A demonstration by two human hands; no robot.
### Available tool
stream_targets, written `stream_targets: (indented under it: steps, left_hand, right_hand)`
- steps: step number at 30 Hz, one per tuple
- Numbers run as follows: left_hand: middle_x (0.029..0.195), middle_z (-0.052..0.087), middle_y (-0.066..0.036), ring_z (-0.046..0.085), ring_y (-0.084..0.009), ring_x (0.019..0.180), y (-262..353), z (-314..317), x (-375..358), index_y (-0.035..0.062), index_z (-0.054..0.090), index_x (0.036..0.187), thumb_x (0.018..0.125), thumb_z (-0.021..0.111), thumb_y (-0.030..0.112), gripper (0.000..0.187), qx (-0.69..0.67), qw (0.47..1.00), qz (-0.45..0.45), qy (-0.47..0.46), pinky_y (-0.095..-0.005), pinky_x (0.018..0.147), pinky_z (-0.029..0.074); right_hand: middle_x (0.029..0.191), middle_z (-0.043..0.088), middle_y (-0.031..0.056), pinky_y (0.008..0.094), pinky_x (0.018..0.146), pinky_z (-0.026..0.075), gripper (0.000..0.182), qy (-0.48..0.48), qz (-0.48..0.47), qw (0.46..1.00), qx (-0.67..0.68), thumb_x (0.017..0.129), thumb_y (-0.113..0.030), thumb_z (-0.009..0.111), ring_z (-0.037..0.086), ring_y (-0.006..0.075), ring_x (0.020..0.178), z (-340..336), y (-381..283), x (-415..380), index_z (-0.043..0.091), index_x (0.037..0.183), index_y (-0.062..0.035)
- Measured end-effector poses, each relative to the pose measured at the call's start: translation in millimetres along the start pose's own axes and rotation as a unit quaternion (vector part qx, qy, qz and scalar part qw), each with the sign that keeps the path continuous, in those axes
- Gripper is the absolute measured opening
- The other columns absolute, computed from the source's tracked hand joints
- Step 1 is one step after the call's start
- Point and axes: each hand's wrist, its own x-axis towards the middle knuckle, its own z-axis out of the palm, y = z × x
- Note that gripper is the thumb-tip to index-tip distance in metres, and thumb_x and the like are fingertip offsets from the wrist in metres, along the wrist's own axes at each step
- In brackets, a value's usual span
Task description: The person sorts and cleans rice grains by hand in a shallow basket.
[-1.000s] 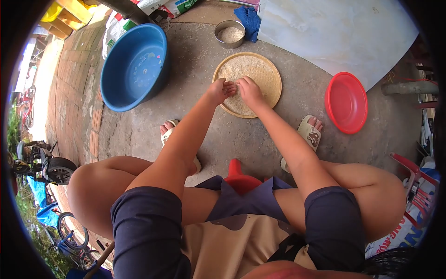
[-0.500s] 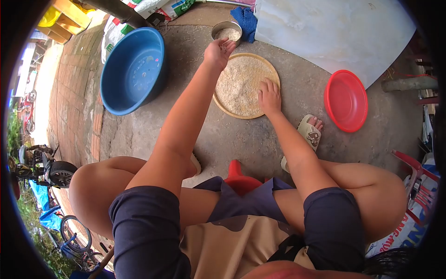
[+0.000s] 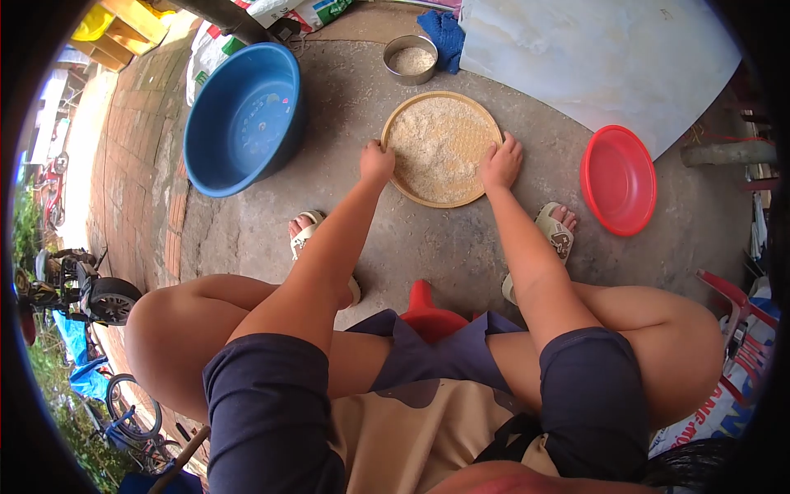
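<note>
A round, shallow woven winnowing tray (image 3: 480, 132) lies on the ground in front of me. Pale grain (image 3: 428, 136), which looks like rice, is spread over its left and middle, with woven surface showing at the right. My left hand (image 3: 377, 162) is closed round the tray's left rim, its fingers curled in. On the opposite side, my right hand (image 3: 500, 163) grips the right rim with the thumb over the edge. Just beyond the tray stands a round metal bowl (image 3: 415, 80) with more of the grain inside.
A large blue basin (image 3: 234, 123) stands at the left, and a red basin (image 3: 619, 181) at the right. Behind the metal bowl lies a blue cloth (image 3: 442, 41) beside a large pale sheet (image 3: 601, 62). My sandalled feet flank a red stool (image 3: 428, 317).
My left hand has come back from over the metal bowl to the tray's left rim. My right hand has moved from the grain to the right rim.
</note>
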Motion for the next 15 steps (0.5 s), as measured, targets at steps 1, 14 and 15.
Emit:
stream_targets:
  steps: [1, 14, 15]
  left_hand:
    - [0.094, 0.064, -0.020, 0.062, -0.0358, 0.091, 7, -2, 0, 0.0001, 0.058, 0.104, 0.082, 0.056, 0.026, 0.034, -0.019, 0.996, -0.074, -0.040, -0.0413, 0.085, 0.047]
    - [0.092, 0.063, -0.023, 0.060, -0.0407, 0.089, -32, -62, -3, -0.0014, 0.053, 0.098, 0.088, 0.053, 0.035, 0.037, -0.004, 0.987, -0.152, 0.042, -0.0470, 0.079, 0.047]
    - [0.092, 0.063, -0.023, 0.060, -0.0409, 0.089, -29, -60, -6, -0.0018, 0.052, 0.098, 0.088, 0.052, 0.035, 0.038, -0.002, 0.986, -0.160, 0.052, -0.0470, 0.078, 0.047]
  right_hand:
    - [0.116, 0.051, 0.0160, 0.0440, 0.089, 0.041, 0.031, -0.037, 0.049, 0.998, 0.034, 0.088, -0.020, 0.051, 0.050, 0.0347, 0.105, 5, 8, 4, 0.050, 0.115, -0.0051]
    - [0.090, 0.059, 0.0230, 0.0501, 0.071, 0.044, 0.019, -0.150, 0.016, 0.976, 0.158, 0.093, -0.024, 0.045, 0.057, 0.0426, 0.084, 14, -65, -22, 0.045, 0.100, -0.0063]
    - [0.090, 0.060, 0.0228, 0.0502, 0.070, 0.044, 0.019, -0.139, 0.003, 0.977, 0.162, 0.093, -0.024, 0.045, 0.057, 0.0427, 0.084, 16, -61, -19, 0.045, 0.099, -0.0064]
